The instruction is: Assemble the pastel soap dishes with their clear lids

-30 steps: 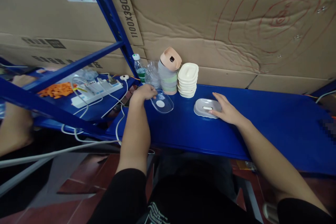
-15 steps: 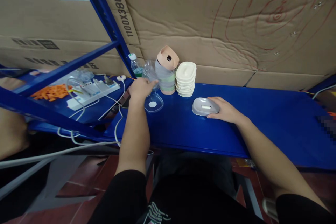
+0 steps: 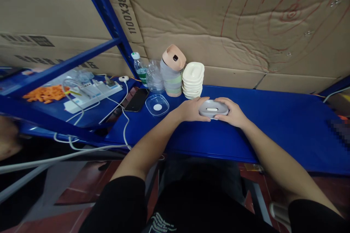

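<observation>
Grey dish (image 3: 214, 104): flat on blue table (image 3: 273, 123), in front of cream stack (image 3: 193, 76). Left hand (image 3: 190, 110): fingers and thumb curved round left end of dish. Right hand (image 3: 232, 113): same hold at right end. Grip: dish held between both hands. Clear tray (image 3: 158, 106): on table, left of dish, near phone (image 3: 138, 99).

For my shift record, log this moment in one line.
left hand: gripping grey rounded dish; right hand: gripping dish's opposite side; clear plastic dish: on blue tabletop; cream pieces: stacked
</observation>
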`<control>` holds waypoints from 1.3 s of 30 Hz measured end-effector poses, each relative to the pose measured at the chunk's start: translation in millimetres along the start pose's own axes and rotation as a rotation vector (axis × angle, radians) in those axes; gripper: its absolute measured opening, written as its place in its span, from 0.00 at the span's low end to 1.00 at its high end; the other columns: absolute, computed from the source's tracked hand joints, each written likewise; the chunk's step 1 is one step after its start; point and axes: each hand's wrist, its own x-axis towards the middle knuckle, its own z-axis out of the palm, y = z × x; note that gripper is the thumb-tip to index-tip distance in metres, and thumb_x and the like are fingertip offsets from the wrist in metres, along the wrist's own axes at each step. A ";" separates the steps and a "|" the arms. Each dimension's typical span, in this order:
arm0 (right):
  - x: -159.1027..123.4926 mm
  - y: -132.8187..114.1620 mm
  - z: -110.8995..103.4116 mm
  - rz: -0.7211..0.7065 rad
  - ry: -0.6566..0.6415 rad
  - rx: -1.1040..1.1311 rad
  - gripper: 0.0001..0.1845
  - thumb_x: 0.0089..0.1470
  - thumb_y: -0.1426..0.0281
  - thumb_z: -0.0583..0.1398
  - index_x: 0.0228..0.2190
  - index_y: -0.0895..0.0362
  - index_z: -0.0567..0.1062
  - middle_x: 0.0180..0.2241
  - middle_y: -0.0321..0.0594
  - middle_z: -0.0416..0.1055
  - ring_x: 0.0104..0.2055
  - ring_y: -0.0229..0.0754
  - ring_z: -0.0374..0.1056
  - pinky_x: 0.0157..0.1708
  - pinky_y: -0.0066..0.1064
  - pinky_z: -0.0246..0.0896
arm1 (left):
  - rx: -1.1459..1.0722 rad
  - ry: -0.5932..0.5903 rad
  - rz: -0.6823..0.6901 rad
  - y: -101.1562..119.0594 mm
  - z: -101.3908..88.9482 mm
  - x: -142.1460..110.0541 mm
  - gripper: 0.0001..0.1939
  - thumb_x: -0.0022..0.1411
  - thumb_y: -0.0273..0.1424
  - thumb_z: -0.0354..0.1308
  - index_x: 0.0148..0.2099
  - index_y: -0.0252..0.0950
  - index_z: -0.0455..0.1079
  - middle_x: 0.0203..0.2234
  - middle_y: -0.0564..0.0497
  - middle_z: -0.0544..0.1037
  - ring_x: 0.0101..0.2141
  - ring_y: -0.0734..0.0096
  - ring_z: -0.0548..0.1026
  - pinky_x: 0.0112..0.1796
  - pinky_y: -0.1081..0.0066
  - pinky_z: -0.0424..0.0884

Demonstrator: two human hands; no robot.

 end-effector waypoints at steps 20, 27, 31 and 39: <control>0.7 6.6 9.5 0.090 -0.147 -0.040 0.57 0.52 0.34 0.66 0.72 0.48 0.60 0.71 0.53 0.64 0.71 0.69 0.62 0.69 0.67 0.56 | -0.127 0.366 -0.190 -33.4 -55.7 -8.0 0.14 0.72 0.43 0.58 0.48 0.38 0.73 0.37 0.48 0.81 0.38 0.62 0.78 0.41 0.64 0.73; -1.9 23.9 -4.3 0.174 -0.266 -0.387 0.29 0.62 0.45 0.62 0.57 0.48 0.81 0.62 0.50 0.75 0.66 0.67 0.68 0.67 0.71 0.53 | 0.004 0.123 -0.395 -62.5 -67.3 -12.5 0.15 0.70 0.38 0.52 0.32 0.38 0.71 0.27 0.49 0.78 0.33 0.62 0.75 0.35 0.67 0.68; -2.7 33.6 -13.4 0.243 -0.242 -0.404 0.34 0.61 0.44 0.63 0.58 0.52 0.80 0.65 0.54 0.72 0.67 0.68 0.67 0.66 0.65 0.59 | 0.158 0.112 -0.506 -65.6 -64.0 -16.0 0.17 0.66 0.43 0.58 0.28 0.39 0.74 0.26 0.47 0.78 0.35 0.57 0.76 0.35 0.66 0.67; -0.9 24.3 -9.6 0.212 -0.108 -0.266 0.41 0.61 0.38 0.60 0.65 0.51 0.73 0.70 0.53 0.66 0.73 0.64 0.60 0.72 0.61 0.53 | 0.186 0.451 -0.298 -29.9 -54.1 -9.1 0.14 0.71 0.41 0.58 0.47 0.38 0.81 0.45 0.42 0.84 0.47 0.53 0.79 0.48 0.58 0.72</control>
